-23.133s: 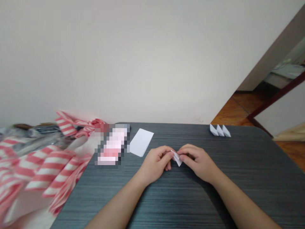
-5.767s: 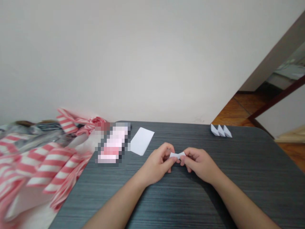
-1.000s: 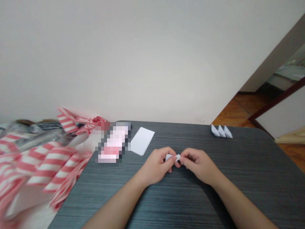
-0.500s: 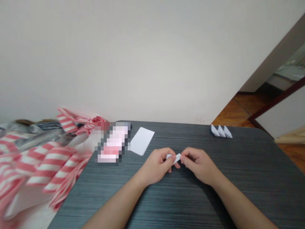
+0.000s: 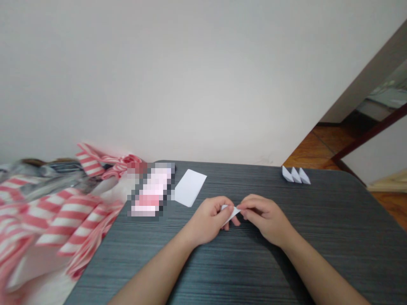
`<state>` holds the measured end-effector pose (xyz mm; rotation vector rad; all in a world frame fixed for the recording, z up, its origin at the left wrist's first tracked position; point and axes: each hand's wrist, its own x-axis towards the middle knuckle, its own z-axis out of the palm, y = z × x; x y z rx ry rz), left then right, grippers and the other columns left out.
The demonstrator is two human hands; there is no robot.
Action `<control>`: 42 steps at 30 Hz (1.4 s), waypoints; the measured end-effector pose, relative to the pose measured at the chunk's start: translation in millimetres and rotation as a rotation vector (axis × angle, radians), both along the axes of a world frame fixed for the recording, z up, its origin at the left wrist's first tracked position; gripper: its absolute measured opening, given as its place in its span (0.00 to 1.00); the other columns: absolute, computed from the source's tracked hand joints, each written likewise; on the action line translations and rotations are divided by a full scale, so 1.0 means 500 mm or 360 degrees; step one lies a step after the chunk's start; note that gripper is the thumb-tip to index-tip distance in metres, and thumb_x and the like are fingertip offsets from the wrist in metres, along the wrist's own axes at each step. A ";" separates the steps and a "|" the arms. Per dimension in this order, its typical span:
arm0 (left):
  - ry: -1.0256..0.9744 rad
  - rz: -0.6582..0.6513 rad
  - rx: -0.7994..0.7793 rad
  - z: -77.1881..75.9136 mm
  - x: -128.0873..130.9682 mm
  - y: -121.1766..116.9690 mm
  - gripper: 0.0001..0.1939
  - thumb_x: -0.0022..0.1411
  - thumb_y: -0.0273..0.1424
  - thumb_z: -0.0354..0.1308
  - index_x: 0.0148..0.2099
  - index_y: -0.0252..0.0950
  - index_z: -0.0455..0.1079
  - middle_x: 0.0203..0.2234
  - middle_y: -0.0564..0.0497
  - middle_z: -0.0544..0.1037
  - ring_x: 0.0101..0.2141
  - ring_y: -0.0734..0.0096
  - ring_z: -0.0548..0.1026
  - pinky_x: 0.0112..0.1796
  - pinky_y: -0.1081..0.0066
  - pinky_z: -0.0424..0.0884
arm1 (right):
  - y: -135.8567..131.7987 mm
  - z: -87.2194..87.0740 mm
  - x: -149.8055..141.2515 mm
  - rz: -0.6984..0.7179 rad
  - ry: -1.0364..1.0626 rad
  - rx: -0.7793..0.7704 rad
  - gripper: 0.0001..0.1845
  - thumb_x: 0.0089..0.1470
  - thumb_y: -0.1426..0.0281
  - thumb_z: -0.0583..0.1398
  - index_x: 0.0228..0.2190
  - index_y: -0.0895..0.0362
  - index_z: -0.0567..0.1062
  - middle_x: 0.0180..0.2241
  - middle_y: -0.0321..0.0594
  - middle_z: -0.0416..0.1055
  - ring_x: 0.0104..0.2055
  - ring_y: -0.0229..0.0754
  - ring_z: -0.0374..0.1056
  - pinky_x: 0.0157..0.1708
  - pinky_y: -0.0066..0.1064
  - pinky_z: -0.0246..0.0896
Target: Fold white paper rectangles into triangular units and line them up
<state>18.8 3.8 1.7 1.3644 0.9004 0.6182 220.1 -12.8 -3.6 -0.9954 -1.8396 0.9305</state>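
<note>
A small folded piece of white paper (image 5: 234, 212) is held just above the dark table, its right end narrowing to a point. My left hand (image 5: 211, 220) is closed on it, thumb on top and fingers curled beneath. At the pointed end, my right hand (image 5: 265, 218) pinches the paper between thumb and forefinger. Part of the paper is hidden behind the left fingers. Beyond my left hand lie flat white sheets of paper (image 5: 190, 187), perhaps a small stack.
Three folded white paper pieces (image 5: 295, 175) stand in a row at the table's (image 5: 222, 271) back right. A blurred-out pink and white object, perhaps a phone (image 5: 152, 190), lies at the left edge. Red-and-white striped cloth (image 5: 66, 216) is heaped beyond that edge. Behind rises a pale wall (image 5: 203, 84).
The paper has turned slightly, its right end now showing as a point. My right fingers have shifted a little left on it; my left hand has hardly moved.
</note>
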 end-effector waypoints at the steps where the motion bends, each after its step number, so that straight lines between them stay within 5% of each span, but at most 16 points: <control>1: -0.0006 -0.0005 -0.0008 0.000 0.000 0.000 0.11 0.66 0.36 0.53 0.35 0.33 0.69 0.27 0.48 0.80 0.22 0.76 0.70 0.25 0.77 0.63 | 0.001 -0.002 0.001 0.0010 -0.0008 0.0034 0.08 0.59 0.76 0.60 0.35 0.55 0.80 0.31 0.39 0.75 0.33 0.39 0.70 0.36 0.29 0.65; 12: -0.0047 -0.0048 -0.0084 -0.002 -0.003 0.000 0.13 0.66 0.37 0.53 0.34 0.33 0.69 0.23 0.49 0.79 0.23 0.75 0.71 0.25 0.77 0.65 | -0.004 -0.004 0.007 0.0052 -0.0124 0.0319 0.11 0.60 0.77 0.58 0.38 0.55 0.80 0.31 0.40 0.75 0.33 0.38 0.71 0.36 0.28 0.66; 32: 0.0036 -0.0051 0.0045 -0.002 -0.001 0.000 0.14 0.65 0.38 0.54 0.32 0.33 0.71 0.21 0.51 0.78 0.23 0.75 0.71 0.27 0.76 0.66 | -0.003 -0.001 0.004 0.0145 -0.0198 0.0324 0.14 0.63 0.78 0.53 0.34 0.55 0.77 0.31 0.41 0.74 0.33 0.38 0.70 0.35 0.29 0.65; 42: 0.0077 -0.0042 0.0127 -0.001 -0.001 0.000 0.12 0.65 0.36 0.54 0.33 0.33 0.70 0.25 0.49 0.79 0.24 0.75 0.72 0.27 0.75 0.67 | -0.013 0.012 -0.009 -0.0151 -0.0301 -0.0321 0.09 0.61 0.72 0.56 0.31 0.57 0.75 0.21 0.33 0.72 0.21 0.35 0.67 0.23 0.24 0.60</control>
